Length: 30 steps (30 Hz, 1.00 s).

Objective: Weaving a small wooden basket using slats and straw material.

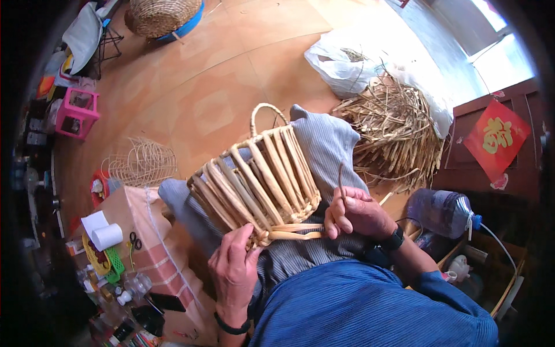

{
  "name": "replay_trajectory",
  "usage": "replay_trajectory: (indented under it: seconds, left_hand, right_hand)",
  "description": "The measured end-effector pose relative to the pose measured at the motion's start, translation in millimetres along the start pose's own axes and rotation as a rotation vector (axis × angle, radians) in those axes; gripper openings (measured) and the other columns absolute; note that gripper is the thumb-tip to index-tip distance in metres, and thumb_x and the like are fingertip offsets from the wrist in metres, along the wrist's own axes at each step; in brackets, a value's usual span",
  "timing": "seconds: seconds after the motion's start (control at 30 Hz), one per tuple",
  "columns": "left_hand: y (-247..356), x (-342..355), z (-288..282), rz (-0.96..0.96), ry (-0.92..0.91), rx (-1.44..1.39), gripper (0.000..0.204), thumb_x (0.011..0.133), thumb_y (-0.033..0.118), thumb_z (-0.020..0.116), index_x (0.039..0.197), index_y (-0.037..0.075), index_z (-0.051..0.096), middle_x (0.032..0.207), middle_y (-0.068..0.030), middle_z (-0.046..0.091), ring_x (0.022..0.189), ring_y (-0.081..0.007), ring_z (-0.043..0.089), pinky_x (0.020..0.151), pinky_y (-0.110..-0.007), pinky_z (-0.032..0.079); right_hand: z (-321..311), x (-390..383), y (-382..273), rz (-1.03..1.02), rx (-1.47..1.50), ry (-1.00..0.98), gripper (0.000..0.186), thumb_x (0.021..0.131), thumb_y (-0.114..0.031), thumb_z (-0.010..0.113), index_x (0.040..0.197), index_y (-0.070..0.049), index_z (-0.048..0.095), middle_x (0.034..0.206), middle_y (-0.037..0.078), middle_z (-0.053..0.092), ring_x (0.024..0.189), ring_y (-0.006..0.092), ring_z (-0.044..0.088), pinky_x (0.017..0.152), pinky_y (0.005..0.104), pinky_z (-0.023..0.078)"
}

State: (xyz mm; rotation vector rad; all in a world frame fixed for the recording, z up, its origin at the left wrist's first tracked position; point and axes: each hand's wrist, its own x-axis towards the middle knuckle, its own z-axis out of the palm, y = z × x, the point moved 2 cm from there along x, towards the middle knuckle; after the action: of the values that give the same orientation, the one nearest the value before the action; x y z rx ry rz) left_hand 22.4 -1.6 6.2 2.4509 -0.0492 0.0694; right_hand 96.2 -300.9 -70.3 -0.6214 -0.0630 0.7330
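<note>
Both hands work at the near edge of a woven basket [260, 179], which rests on its side on the person's lap, over a grey striped cloth [326, 133]. Left hand [234, 269] pinches the basket's near-left corner between thumb and fingers; right hand [363, 215], just beyond its near-right corner, is curled closed on the ends of pale strands [298, 231], with a thin brown stem [341, 179] rising between thumb and forefinger.

The basket looks light and springy, its ribs fairly stiff, the loose strands pliable and probably easy to crease; the braided edge seems the safest hold, as the open ribs could bend. Its loop handle [267, 106] points away from the person. The ribs run away too, leaning left, while its longer span seems to slant from near left to far right.

Right of the basket lies a heap of dried stalks [393, 127]; left of it, a tangle of pale cane [144, 162].
</note>
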Motion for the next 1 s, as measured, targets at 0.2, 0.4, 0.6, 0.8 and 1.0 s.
replay_trajectory:
  seconds: [0.2,0.4,0.6,0.8,1.0]
  left_hand:
    - [7,11,-3,-0.367,-0.158,-0.228,0.067,0.085,-0.017,0.084,0.144,0.002,0.056,0.116,-0.0101,0.075,0.079,-0.0072,0.064,0.066,-0.023,0.05]
    - [-14,10,7,-0.461,-0.097,-0.589,0.058,0.087,-0.014,0.087,0.129,0.005,0.051,0.109,-0.0062,0.068,0.086,-0.0055,0.063,0.07,-0.017,0.048]
    - [-29,3,14,-0.447,-0.012,-0.704,0.064,0.081,-0.015,0.091,0.128,0.007,0.053,0.107,-0.0042,0.065,0.086,-0.005,0.061,0.069,-0.017,0.046]
    - [22,13,-27,-0.269,-0.062,-0.08,0.073,0.072,-0.011,0.093,0.139,0.006,0.067,0.123,-0.0074,0.068,0.096,-0.0169,0.064,0.086,-0.033,0.055]
    - [42,23,-11,-0.074,-0.017,-0.06,0.061,0.072,-0.005,0.096,0.129,0.008,0.077,0.123,-0.0087,0.064,0.105,-0.0248,0.066,0.089,-0.037,0.058]
  right_hand:
    - [0,-4,-3,-0.007,-0.054,-0.085,0.031,0.12,-0.034,0.056,0.107,-0.006,0.063,0.079,0.007,0.068,0.096,0.031,0.075,0.089,0.0426,0.057]
    - [-6,5,-4,-0.003,0.036,0.014,0.034,0.122,-0.035,0.052,0.106,-0.006,0.061,0.081,0.006,0.066,0.099,0.0279,0.076,0.094,0.0395,0.057]
    - [-17,11,5,-0.047,0.087,0.095,0.035,0.121,-0.037,0.054,0.114,-0.004,0.062,0.1,0.012,0.074,0.113,0.0315,0.076,0.097,0.0371,0.06]
    - [-4,-7,-16,0.123,-0.206,0.393,0.035,0.12,-0.039,0.056,0.13,-0.006,0.064,0.116,0.011,0.077,0.112,0.0216,0.076,0.092,0.0328,0.061]
    - [47,-33,-55,0.46,-0.764,-0.124,0.03,0.121,-0.031,0.059,0.121,-0.003,0.07,0.092,0.003,0.074,0.082,0.0107,0.069,0.071,0.0276,0.055]
